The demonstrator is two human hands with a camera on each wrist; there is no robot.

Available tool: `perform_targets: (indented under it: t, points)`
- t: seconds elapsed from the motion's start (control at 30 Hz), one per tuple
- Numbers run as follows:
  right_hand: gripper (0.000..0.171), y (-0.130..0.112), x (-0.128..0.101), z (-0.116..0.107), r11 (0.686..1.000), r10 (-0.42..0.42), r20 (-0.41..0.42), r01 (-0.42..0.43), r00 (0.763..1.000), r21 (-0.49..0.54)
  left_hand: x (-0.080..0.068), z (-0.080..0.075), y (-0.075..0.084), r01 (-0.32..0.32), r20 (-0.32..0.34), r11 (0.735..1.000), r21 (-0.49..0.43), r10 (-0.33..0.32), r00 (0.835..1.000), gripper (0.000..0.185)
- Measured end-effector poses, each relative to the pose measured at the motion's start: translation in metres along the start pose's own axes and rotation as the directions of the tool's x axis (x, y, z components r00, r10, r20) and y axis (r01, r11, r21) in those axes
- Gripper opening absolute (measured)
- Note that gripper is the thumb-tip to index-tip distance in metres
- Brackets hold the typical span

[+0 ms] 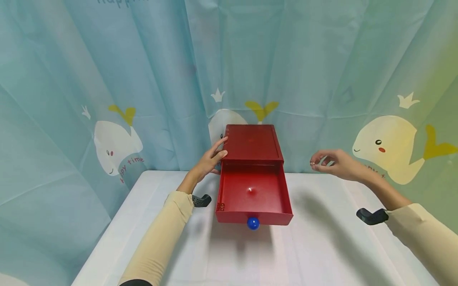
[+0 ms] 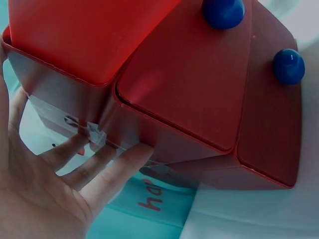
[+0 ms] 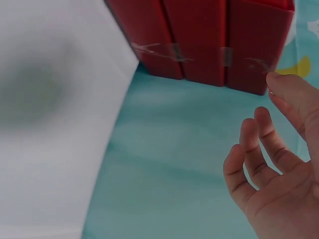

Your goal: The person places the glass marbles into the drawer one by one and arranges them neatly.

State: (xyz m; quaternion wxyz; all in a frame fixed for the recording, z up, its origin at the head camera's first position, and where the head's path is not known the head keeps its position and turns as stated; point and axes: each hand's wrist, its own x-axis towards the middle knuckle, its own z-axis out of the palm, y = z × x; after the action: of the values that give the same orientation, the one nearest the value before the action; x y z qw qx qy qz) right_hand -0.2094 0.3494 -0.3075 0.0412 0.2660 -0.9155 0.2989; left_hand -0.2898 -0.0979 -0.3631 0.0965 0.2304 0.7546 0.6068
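Note:
A red drawer unit (image 1: 253,141) has its top drawer (image 1: 250,194) pulled out, with a blue round knob (image 1: 253,223) on the front. Small brownish, shiny pieces (image 1: 220,207) lie in that drawer's front left corner. My left hand (image 1: 211,159) rests its spread fingers against the unit's left side; in the left wrist view its fingers (image 2: 107,172) lie along the taped side wall. To the right of the unit, my right hand (image 1: 330,162) is raised in the air. Its thumb and index finger pinch a tiny shiny piece (image 1: 312,163), mostly hidden by the fingertips; I cannot tell its kind.
Two lower drawers with blue knobs (image 2: 288,66) are closed, seen in the left wrist view. The unit stands near the back of a white-covered table (image 1: 171,238). Behind it hangs a light blue curtain (image 1: 161,79) printed with whales.

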Motion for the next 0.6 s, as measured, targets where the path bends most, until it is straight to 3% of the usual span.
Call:
perform_targets:
  t: [0.33, 0.6]
  points:
    - [0.013, -0.027, 0.015, -0.015, 0.998, -0.051, -0.031, 0.05, 0.998, -0.049, -0.001, -0.001, 0.001, 0.005, -0.016, 1.0, -0.002, -0.005, 1.0, 0.065]
    - [0.012, -0.047, 0.025, -0.026, 0.994, -0.099, -0.036, 0.098, 0.994, -0.046, 0.0, 0.0, -0.001, -0.01, 0.009, 1.0, -0.012, 0.01, 1.0, 0.064]
